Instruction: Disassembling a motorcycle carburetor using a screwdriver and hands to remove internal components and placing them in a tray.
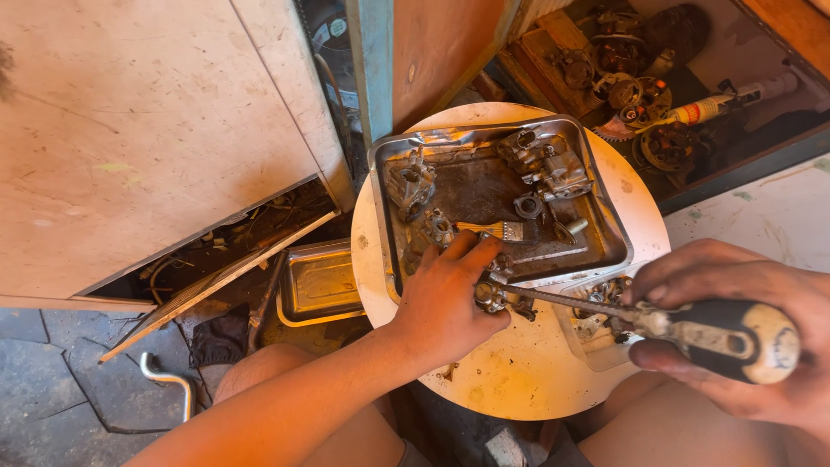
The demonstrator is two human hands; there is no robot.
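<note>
A small grimy metal engine part [489,296] sits on the round cream-coloured bench [519,372], right at the near rim of the dented rectangular steel tray [605,220]. The left hand [445,298] is clenched around the part, thumb and fingers pinning it to the bench. The right hand [735,329] grasps the black and cream handle of a long screwdriver [605,307], whose shaft runs nearly level to meet the part.

The step in hand appears to be turning a screw in that part. To do it well, the tip probably needs to sit square in the screw head, with the shaft in line with the screw rather than slanted, and a firm push along the shaft so it does not slip out. The left fingers lie close to the tip, so a slip could catch them; holding the part from the sides seems safer.

Inside the tray lie other cast metal carburettor-like pieces [553,169] and a small brush with pale bristles [493,229]. A smaller empty steel tray [318,284] rests lower, left of the bench.
</note>
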